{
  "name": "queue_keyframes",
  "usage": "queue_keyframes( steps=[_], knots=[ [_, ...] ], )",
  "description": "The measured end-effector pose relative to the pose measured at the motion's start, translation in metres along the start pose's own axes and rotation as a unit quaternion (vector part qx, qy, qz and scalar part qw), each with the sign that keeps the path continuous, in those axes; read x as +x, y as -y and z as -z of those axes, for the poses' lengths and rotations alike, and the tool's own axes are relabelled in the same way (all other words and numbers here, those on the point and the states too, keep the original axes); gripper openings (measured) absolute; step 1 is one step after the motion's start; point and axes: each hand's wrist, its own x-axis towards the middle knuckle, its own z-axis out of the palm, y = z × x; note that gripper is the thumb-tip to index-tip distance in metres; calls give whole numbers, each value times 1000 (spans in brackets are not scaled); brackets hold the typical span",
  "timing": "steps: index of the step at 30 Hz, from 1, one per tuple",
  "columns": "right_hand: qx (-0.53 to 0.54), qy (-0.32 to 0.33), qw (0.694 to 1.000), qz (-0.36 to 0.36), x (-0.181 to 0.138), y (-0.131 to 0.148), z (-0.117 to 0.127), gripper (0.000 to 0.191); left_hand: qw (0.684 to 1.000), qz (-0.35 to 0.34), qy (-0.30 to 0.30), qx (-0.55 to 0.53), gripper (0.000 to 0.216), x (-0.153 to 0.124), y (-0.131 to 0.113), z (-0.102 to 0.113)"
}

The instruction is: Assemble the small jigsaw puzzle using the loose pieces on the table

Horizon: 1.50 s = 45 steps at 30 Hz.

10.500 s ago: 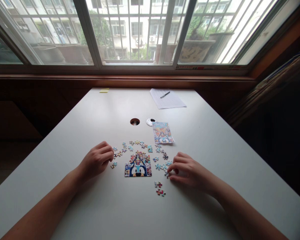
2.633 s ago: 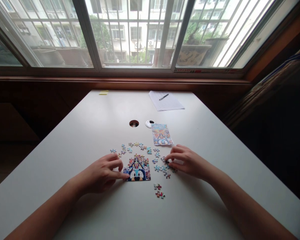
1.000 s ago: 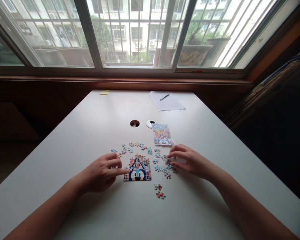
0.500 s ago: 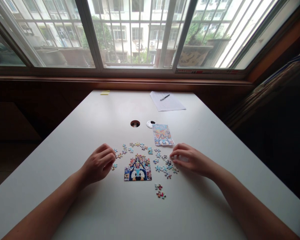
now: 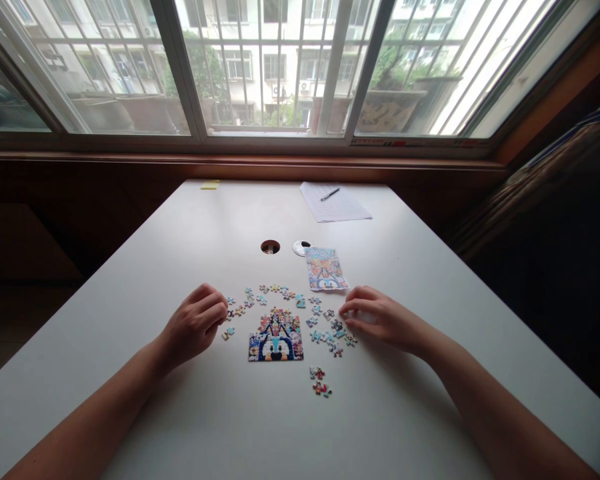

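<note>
A partly assembled jigsaw puzzle (image 5: 276,340) with a blue dog's face lies flat on the white table. Left of it is my left hand (image 5: 195,321), its fingers curled together with the tips beside a small puzzle piece (image 5: 231,315). Whether anything is pinched there is hidden. My right hand (image 5: 377,315) rests over the table on the other side, fingers loosely bent and thumb apart, next to a cluster of loose puzzle pieces (image 5: 325,337). More loose pieces (image 5: 275,289) form an arc above the puzzle. Near the right fingers lies a picture sheet (image 5: 326,269) showing the design.
Two joined groups of pieces (image 5: 321,389) lie nearer me, right of the puzzle. Farther back are a round hole (image 5: 270,247) and a round grommet (image 5: 300,248) in the table (image 5: 130,293). Paper sheets (image 5: 337,208) with a pen (image 5: 330,195) lie by the window.
My left hand has drawn slightly left and away, showing a little more of the pieces by its fingertips. My right hand has hardly moved.
</note>
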Motion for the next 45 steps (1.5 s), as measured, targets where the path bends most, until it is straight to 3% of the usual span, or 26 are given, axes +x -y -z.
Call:
queue_keyframes(
  steps=[16,32,45],
  knots=[
    [4,3,1000,-7,-1,0,2,18,998,6,-38,46,30,0,6,5],
    [14,2,1000,-3,-1,0,2,20,998,32,-37,44,33,-1,10,3],
    [-51,-29,998,31,-1,6,-2,13,997,43,-49,52,34,0,12,3]
  ],
)
